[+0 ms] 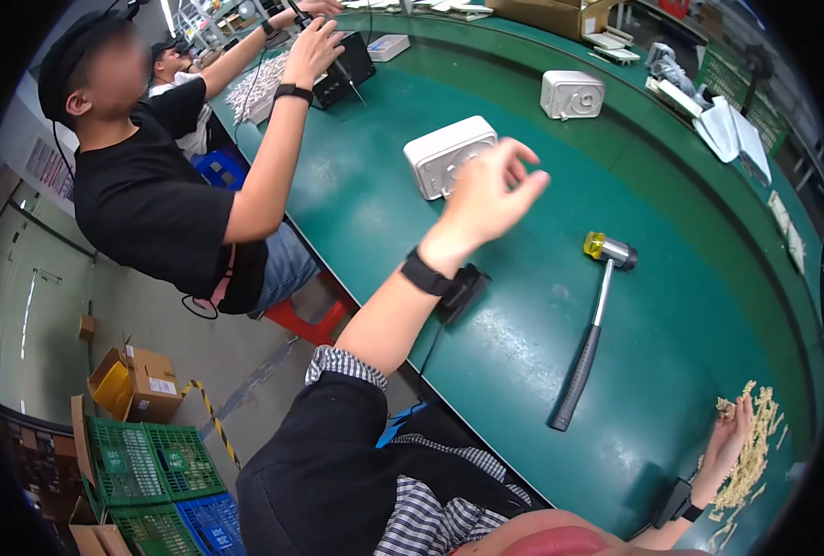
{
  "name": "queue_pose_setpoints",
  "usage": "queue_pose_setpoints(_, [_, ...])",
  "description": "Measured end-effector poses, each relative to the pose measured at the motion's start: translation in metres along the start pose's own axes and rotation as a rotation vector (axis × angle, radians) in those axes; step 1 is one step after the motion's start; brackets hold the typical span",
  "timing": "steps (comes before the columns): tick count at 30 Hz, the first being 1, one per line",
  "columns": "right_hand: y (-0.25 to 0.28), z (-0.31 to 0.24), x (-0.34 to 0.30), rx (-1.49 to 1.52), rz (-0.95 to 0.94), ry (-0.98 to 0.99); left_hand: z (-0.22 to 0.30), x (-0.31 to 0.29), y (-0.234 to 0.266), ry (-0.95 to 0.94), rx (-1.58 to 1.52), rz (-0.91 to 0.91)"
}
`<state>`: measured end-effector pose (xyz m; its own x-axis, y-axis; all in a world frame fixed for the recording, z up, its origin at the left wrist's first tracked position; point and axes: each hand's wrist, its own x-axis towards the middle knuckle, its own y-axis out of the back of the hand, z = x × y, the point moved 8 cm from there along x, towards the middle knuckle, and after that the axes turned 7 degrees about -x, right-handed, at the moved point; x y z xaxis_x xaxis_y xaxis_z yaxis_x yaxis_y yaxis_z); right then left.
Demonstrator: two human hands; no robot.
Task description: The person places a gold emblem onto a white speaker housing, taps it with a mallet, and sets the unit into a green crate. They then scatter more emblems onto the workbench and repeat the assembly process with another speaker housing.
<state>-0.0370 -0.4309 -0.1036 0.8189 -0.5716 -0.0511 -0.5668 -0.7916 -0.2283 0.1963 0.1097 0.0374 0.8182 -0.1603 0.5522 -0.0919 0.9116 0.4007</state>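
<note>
My left hand (488, 190) is raised over the green table (523, 352) with its fingers spread and nothing in it. It hovers just right of a white box-shaped casing (441, 157); I cannot tell whether it touches the casing. A black band is on that wrist. My right hand (729, 443) lies at the lower right with its fingers apart, resting on a pile of small tan pieces (756, 454). Between my hands lies a hammer (590, 329) with a yellow and metal head and a black grip.
A second white casing (572, 94) stands farther back. On my left, a person in a black shirt (152, 208) sits with both hands on a black device (342, 65). Green and blue crates (152, 473) and cardboard boxes (138, 382) sit on the floor.
</note>
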Motion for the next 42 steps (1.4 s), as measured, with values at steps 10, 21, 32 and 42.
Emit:
queue_pose_setpoints(10, [-0.036,-0.018,-0.013,-0.071,-0.018,0.098,-0.063,-0.017,0.107,0.129,0.550,0.182])
queue_pose_setpoints(21, [-0.113,-0.034,-0.050,-0.421,-0.139,0.301,0.046,-0.027,0.030,0.287,0.457,-0.182])
queue_pose_setpoints(32, [-0.173,-0.049,-0.103,-0.118,-0.076,0.458,0.152,-0.068,-0.147,-0.081,-0.029,-0.519])
queue_pose_setpoints(42, [-0.169,-0.052,-0.103,-0.238,-0.170,0.512,0.175,-0.075,-0.180,-0.188,-0.105,-0.846])
